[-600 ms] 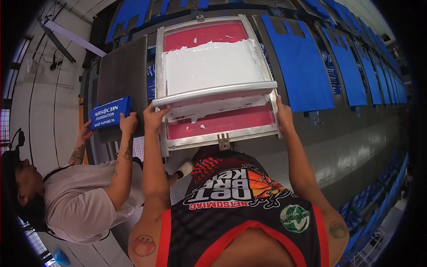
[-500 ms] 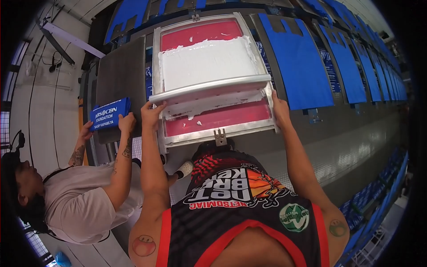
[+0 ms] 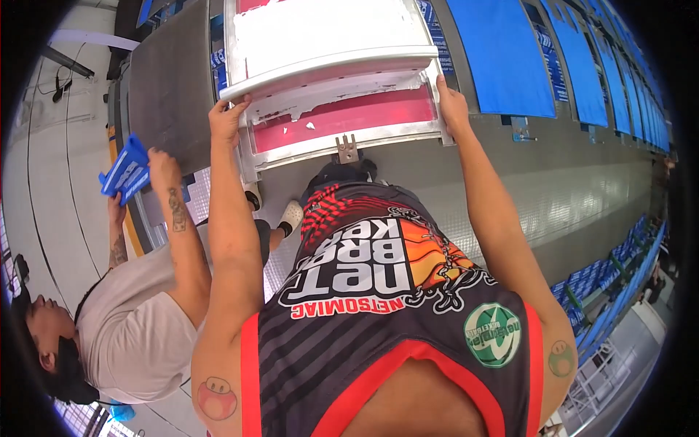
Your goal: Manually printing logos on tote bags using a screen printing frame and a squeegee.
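Note:
A metal-framed printing screen [image 3: 437, 109] with red mesh and a broad layer of white paste fills the top middle. A long silver squeegee bar [image 3: 328, 62] lies across it, white smeared beneath. My left hand [image 3: 227, 119] is closed at the screen's left side, thumb and fingers at the bar's left end; whether it holds bar, frame or both is hard to tell. My right hand [image 3: 453, 108] grips the right side of the frame, just below the bar's other end. A metal bracket [image 3: 346, 151] sits on the near edge of the frame.
A co-worker [image 3: 138, 342] at left holds a folded blue cloth [image 3: 127, 167] beside a dark flat platen [image 3: 171, 87]. Blue fabric pieces [image 3: 495, 54] lie on a long row of platens to the right. Below runs a grey metal floor [image 3: 531, 204]; blue racks stand at lower right.
The screen, bar and both my hands sit higher in the view, which has shifted. The co-worker's blue cloth has moved leftward off the dark platen and is now tilted.

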{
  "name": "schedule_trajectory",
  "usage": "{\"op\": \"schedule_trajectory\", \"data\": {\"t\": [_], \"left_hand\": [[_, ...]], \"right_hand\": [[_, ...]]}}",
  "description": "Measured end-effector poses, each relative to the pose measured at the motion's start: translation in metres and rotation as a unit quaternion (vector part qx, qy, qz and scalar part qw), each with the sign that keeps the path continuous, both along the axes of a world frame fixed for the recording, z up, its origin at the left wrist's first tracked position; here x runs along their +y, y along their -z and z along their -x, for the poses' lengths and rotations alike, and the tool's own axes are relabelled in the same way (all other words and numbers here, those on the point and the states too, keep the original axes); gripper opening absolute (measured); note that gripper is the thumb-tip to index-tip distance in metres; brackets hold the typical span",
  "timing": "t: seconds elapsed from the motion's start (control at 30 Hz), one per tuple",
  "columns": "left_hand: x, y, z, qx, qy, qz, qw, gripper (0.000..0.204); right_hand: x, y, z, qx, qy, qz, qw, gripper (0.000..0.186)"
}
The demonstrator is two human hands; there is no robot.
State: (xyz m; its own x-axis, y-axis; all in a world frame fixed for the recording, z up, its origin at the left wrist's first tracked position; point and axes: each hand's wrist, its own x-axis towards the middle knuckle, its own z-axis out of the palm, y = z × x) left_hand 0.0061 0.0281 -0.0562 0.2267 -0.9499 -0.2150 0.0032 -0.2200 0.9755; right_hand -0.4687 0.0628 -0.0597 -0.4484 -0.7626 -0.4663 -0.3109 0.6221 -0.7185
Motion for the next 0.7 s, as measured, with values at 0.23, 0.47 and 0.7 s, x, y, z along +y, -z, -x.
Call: {"op": "schedule_trajectory", "data": {"t": [0.23,0.47,0.7], "left_hand": [[0.002,0.004,-0.005,0.015,0.002,-0.008,1.0,0.039],[-0.013,-0.072,0.019,-0.41,0.09,0.073,0.905,0.048],[0.017,-0.064,0.023,-0.568,0.235,0.18,0.768,0.031]], "right_hand": [[0.003,0.01,-0.001,-0.003,0.001,0.007,1.0,0.078],[-0.033,-0.094,-0.048,0.331,-0.275,0.257,0.865,0.076],[-0.042,-0.059,-0.054,0.429,-0.42,0.279,0.749,0.007]]}}
